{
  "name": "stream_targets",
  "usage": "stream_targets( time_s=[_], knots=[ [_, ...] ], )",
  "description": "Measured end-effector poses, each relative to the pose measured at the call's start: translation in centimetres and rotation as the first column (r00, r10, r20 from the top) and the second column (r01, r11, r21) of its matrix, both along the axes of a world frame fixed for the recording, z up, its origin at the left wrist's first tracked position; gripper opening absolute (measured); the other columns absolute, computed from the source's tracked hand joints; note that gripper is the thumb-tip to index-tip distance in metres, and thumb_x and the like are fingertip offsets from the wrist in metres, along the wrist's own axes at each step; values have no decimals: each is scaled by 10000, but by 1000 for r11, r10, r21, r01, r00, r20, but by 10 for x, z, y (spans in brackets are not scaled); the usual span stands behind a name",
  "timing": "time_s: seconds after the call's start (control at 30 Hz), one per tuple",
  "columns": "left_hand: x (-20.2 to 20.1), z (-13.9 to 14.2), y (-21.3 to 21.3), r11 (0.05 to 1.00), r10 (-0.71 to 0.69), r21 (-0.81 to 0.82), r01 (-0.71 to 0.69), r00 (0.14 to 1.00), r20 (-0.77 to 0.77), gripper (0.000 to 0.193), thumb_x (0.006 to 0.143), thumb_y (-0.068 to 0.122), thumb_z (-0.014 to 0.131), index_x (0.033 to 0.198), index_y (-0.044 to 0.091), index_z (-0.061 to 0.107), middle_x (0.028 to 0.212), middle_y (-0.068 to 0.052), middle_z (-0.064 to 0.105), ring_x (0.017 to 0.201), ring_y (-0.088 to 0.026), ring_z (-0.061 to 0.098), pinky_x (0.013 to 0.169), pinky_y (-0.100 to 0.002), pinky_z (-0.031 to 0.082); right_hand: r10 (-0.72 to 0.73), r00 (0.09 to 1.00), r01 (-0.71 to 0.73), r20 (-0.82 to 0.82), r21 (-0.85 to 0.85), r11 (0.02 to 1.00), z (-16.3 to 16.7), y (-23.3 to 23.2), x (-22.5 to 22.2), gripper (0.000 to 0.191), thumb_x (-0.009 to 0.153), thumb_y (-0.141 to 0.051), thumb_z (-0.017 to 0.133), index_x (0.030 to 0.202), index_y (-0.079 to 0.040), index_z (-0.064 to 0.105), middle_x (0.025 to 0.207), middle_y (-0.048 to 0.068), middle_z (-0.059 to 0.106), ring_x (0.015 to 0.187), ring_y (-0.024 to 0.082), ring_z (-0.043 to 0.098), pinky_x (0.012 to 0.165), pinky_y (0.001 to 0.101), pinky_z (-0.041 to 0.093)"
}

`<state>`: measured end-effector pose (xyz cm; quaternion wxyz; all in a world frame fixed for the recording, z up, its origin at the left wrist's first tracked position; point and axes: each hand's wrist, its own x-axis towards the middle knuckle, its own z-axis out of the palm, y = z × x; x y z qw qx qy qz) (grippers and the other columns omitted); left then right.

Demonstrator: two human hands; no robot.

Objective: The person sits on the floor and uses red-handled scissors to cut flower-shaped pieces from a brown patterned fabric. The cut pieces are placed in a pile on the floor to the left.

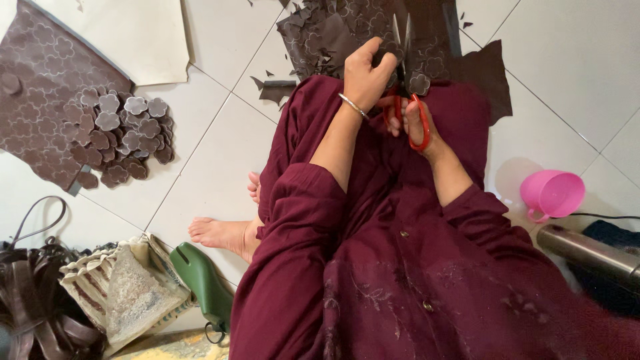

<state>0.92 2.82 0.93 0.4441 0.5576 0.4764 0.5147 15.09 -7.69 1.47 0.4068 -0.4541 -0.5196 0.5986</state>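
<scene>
My right hand [412, 120] grips red-handled scissors [405, 80], blades pointing away from me. My left hand [365, 70], with a silver bangle on the wrist, pinches a brown flower-patterned leather piece [420, 83] right at the blades. A heap of brown leather offcuts [320, 33] lies on the floor just beyond both hands. I sit cross-legged in maroon clothes, one bare foot [220, 233] showing at the left.
A pile of cut flower shapes [123, 133] rests on a brown patterned sheet [40, 87] at the left, beside a cream sheet [133, 33]. A pink cup [553, 193] and metal cylinder [587, 250] sit right. Bags [40, 300], a woven pouch and a green object [203, 287] lie lower left.
</scene>
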Motion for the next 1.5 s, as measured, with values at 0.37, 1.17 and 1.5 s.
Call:
stream_targets(
  time_s=[0.37,1.17,1.5],
  knots=[
    [-2,6,0,998,23,-54,-18,995,101,161,847,127,665,933,-8,684,659,-44,649,606,-66,572,571,-263,502,5,996,-2,91,-33,999,8,0,2,1141,854,-962,320,1180,79,655,685,-14,463,609,102,488,616,273,456],
    [-1,-19,8,957,-31,-239,161,882,470,73,899,82,733,889,41,673,747,41,613,641,-42,519,568,-217,431,-69,997,69,-36,0,998,-8,2,2,1065,897,-890,383,1319,62,603,771,-5,519,722,105,544,730,282,489],
    [-2,-25,8,803,-4,-423,420,714,701,217,855,-13,721,1019,73,607,844,1,674,610,-81,599,546,-222,513,-107,982,96,-157,-75,993,-6,1,4,978,929,-854,428,1450,-32,532,891,-16,512,840,116,530,859,315,488]
  ],
)
